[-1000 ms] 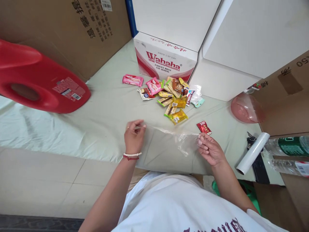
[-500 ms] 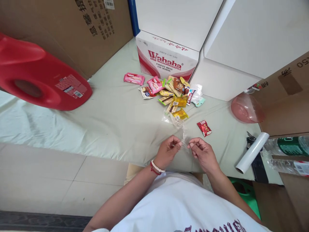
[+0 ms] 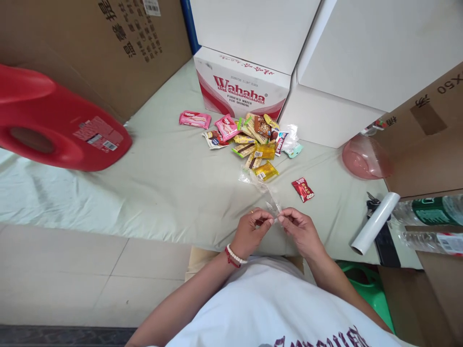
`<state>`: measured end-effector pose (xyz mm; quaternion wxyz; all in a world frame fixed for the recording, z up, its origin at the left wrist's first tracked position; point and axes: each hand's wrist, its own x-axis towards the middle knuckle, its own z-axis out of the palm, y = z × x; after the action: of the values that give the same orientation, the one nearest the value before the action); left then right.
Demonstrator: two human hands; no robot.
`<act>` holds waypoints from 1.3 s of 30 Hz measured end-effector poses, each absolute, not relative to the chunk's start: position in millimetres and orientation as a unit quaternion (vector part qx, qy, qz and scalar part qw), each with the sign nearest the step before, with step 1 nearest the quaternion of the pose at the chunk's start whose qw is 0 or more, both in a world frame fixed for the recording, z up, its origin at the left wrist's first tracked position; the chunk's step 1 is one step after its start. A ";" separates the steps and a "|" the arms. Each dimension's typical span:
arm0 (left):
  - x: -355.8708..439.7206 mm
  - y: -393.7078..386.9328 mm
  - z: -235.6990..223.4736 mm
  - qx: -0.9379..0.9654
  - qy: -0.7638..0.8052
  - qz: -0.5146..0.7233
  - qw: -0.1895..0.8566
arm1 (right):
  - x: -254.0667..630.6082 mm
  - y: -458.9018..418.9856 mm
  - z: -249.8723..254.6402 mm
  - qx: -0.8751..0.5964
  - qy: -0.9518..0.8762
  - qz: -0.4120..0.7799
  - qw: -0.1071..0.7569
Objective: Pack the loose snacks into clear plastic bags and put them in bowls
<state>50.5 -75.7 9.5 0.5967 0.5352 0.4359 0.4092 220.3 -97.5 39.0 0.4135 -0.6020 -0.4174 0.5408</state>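
Note:
My left hand point(image 3: 251, 231) and my right hand point(image 3: 299, 230) meet near the front of the table, each pinching the gathered end of a clear plastic bag point(image 3: 265, 188). Its thin, crumpled film trails away from my fingertips and touches the nearest yellow snack packet point(image 3: 265, 170). Beyond it lies a heap of small wrapped snacks, with a pink wafer packet point(image 3: 227, 127) on its left side. One red packet point(image 3: 303, 189) rests apart, just past my right hand.
A red jug point(image 3: 65, 123) stands at left by a cardboard box point(image 3: 90, 48). Behind the snacks are a Wahaha carton point(image 3: 242, 89) and white boxes point(image 3: 325, 111). At right are a pink bowl point(image 3: 363, 156), a white roll point(image 3: 376, 224) and plastic bottles point(image 3: 430, 210).
My left hand has moved right to meet my right hand, which shifted slightly left. The bag, earlier stretched wide between them, is now bunched and trails toward the snacks.

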 end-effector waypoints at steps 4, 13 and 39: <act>47.9 -74.6 7.7 0.492 0.446 0.387 0.639 | 226.6 -95.5 39.7 -0.598 -0.405 0.571 0.390; 45.8 -74.0 13.3 0.498 0.435 0.411 0.627 | 235.5 -99.1 54.6 -0.617 -0.412 0.568 0.357; 9.7 -73.6 -12.2 0.448 0.603 0.399 0.525 | 225.2 -49.4 10.6 -0.619 -0.577 0.452 0.282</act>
<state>9.7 -73.6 -12.2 0.5254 0.4484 0.6029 0.3992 225.2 -49.4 10.6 0.2819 -0.6194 -0.5765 0.4522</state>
